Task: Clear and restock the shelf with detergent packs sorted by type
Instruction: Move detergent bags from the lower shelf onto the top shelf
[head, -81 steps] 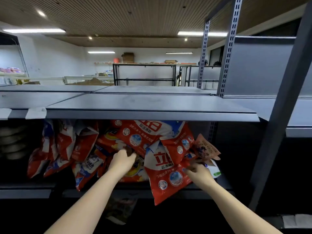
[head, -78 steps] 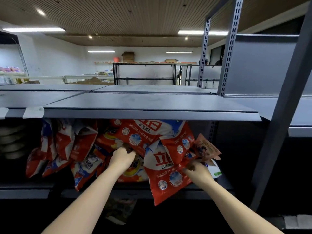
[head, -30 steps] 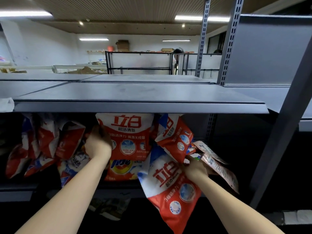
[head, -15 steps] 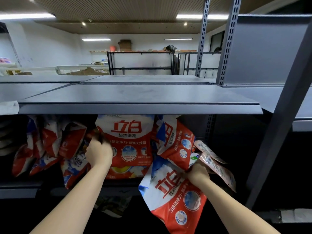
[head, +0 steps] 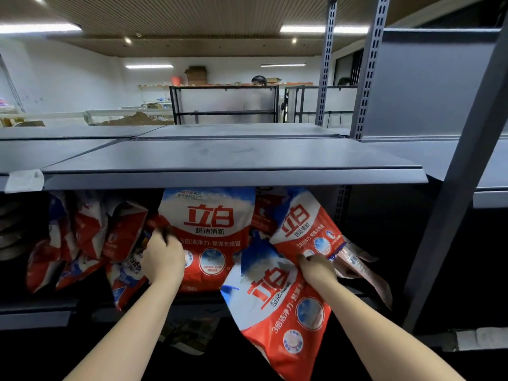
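Red, white and blue detergent packs crowd the dark shelf (head: 41,309) under a grey shelf board. My left hand (head: 163,258) grips the left edge of an upright pack (head: 211,232) at the shelf's middle. My right hand (head: 316,268) holds a bunch of packs: a large one (head: 280,317) hangs tilted out over the shelf's front edge, another (head: 308,229) leans above it, and pinkish flat sachets (head: 362,270) stick out to the right. More packs (head: 90,237) slump to the left.
The grey upper shelf board (head: 233,160) juts out just above my hands. A slanted upright post (head: 453,204) stands at the right. Some packaging (head: 189,334) lies on the level below. Black racks and people's heads show across the room.
My left hand has shifted from the pile's middle to the left edge of an upright pack, now standing straighter. The large pack in my right hand has come further out over the shelf edge.
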